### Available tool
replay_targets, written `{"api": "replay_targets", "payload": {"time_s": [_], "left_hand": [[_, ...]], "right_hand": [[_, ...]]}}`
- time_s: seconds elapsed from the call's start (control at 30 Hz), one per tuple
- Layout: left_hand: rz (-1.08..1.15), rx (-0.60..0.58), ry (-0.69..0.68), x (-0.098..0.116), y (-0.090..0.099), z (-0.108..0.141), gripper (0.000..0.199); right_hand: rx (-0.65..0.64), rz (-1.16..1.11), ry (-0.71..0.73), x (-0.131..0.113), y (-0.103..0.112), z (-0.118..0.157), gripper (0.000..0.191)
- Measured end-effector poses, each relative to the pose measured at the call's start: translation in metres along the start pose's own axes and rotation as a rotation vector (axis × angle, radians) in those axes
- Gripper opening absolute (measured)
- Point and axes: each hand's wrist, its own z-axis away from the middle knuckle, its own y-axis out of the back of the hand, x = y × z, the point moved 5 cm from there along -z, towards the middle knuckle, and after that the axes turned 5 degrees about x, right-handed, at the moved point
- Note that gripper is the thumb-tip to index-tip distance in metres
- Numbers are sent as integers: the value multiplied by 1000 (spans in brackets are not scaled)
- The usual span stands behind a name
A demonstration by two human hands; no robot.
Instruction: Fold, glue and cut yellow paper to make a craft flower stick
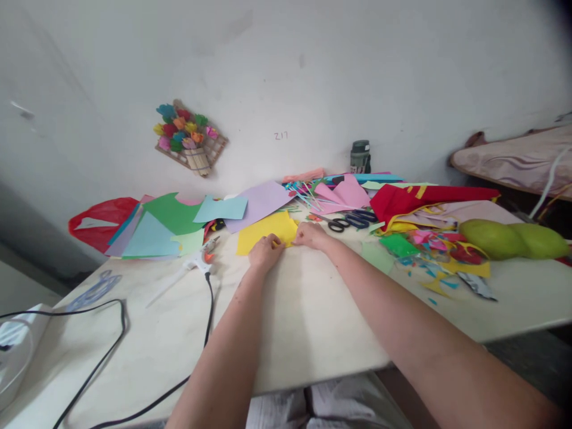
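Observation:
A sheet of yellow paper [259,229] lies on the table in front of me, its right edge uneven. My left hand [267,251] is over its near edge, with thumb and fingers drawn together on the paper. At the sheet's right corner my right hand [311,235] is closed in a pinch on the paper's edge. The fingertips of both hands are close together, and they hide the bit of paper between them. To the right of my right hand lie scissors [338,224] with dark handles.
Left of the paper stands a white glue gun [196,260] with a black cord [210,310] running to the front. Coloured paper sheets [174,208] are piled at the back left. A green bottle [360,157], red cloth [402,202], paper scraps [440,274] and green fruit-like objects [509,238] are right.

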Motion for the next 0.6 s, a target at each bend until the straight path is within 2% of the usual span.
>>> {"api": "replay_targets", "payload": {"time_s": [0.27,0.6], "left_hand": [[27,12,60,-1,2,0,19],[130,-27,-23,-6,0,-1,23]], "right_hand": [[55,63,13,-5,6,2,25],[36,-5,146,0,3,3,16]]}}
